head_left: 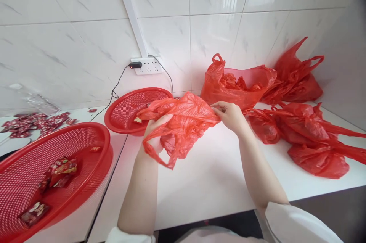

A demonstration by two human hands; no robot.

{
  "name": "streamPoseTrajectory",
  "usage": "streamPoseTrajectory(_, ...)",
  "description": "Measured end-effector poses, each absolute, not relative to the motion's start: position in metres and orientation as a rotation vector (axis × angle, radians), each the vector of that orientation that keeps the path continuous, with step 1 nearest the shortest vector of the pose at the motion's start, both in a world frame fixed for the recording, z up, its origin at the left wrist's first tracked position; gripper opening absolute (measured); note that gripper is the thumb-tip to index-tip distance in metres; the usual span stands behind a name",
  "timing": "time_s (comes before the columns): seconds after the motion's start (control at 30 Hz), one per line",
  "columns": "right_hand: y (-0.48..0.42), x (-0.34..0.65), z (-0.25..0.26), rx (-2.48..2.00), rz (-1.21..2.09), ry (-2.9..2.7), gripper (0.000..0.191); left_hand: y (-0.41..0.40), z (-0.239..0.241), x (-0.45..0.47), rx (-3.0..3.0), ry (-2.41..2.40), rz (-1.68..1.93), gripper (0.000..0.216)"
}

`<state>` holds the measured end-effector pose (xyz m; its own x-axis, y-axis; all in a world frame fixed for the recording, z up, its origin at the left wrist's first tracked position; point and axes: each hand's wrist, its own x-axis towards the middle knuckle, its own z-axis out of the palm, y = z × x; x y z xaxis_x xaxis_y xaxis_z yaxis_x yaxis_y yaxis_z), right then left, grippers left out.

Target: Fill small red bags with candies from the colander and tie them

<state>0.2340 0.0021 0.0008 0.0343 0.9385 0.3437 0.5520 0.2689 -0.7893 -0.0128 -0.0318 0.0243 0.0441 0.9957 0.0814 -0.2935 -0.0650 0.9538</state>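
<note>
A crumpled red plastic bag (183,124) hangs above the white table (206,182), held between both my hands. My left hand (156,132) grips its left side from underneath, fingers curled into the plastic. My right hand (230,115) pinches the bag's right edge, fingers pressed together. One handle loop of the bag dangles below my left hand.
A large red mesh basket (42,174) with a few red packets sits at front left, a second red basket (134,109) behind it. Loose red packets (34,123) lie far left. An open red bag (237,86) and several tied red bags (309,140) stand right. A wall socket (147,65) holds a plugged cable.
</note>
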Motion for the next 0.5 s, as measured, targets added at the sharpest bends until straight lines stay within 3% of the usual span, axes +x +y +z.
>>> streamPoseTrajectory(0.1, -0.008, 0.228, 0.004, -1.379, 0.253, -1.559, 0.017, -0.032, 0.027, -0.007, 1.107, 0.917, 1.209, 0.037)
streamPoseTrajectory(0.2, -0.031, 0.214, 0.016, -1.006, 0.419, -1.666, 0.021, -0.031, 0.024, 0.0, 1.193, 0.916, 1.079, 0.04)
streamPoseTrajectory(0.33, -0.051, 0.193, 0.024, -0.579, 0.589, -2.061, 0.018, -0.028, 0.015, 0.006, 1.192, 0.866, 1.117, 0.021)
streamPoseTrajectory(0.5, -0.032, 0.177, 0.0, -0.878, 0.726, -1.996, 0.017, -0.019, 0.007, 0.011, 1.096, 0.95, 1.305, 0.024)
